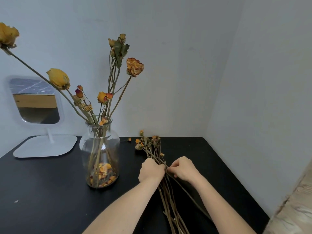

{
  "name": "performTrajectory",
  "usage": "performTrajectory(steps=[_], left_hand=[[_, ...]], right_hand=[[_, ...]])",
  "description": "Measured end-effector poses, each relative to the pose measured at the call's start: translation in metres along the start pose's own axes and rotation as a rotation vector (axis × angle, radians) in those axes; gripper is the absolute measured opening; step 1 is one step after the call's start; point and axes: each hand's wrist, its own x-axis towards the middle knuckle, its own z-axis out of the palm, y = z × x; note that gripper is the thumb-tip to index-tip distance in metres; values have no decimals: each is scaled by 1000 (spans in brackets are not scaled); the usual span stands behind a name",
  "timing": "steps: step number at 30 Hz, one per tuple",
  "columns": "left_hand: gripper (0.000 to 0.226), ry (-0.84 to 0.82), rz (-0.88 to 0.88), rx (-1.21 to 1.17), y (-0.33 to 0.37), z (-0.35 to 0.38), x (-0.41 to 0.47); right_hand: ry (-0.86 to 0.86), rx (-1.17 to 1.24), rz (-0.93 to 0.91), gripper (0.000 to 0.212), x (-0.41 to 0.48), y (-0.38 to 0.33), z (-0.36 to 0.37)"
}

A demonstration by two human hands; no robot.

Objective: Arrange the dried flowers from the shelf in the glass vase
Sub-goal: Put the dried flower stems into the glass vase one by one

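Note:
A clear glass vase (100, 149) stands on the black table, left of centre, with several dried yellow and orange roses (134, 67) upright in it and loose petals at its bottom. To its right a bunch of dried flower stems (152, 147) lies flat on the table, heads toward the wall. My left hand (151, 170) is closed around the middle of the bunch. My right hand (183, 168) pinches a single stem of that bunch between thumb and fingers, just right of my left hand.
A white-framed standing mirror (36, 102) on a flat white base sits at the back left. The black table (50, 191) ends at the wall behind and at a right edge near a pale floor. A small scrap (16, 201) lies front left.

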Motion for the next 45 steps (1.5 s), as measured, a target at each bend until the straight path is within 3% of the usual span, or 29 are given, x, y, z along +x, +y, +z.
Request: performTrajectory(steps=[9,20,26,33,39,45], left_hand=[[11,29,26,-277,6,-7,0],[14,-99,87,-500,18,-23,-18],[18,-160,114,-607,26,-37,-31],[23,-207,216,-671,47,-66,-46],[29,-273,419,-737,72,-108,-77],[21,-38,589,-670,79,-166,-122]], right_hand=[[119,81,-23,8,-9,-1,-24],[202,153,-40,14,-22,-4,-32],[213,309,-56,13,-30,-9,-42],[298,403,-80,13,-38,-16,-59],[369,443,-119,18,-47,-29,-71],[359,457,-154,18,-59,-43,-69]])
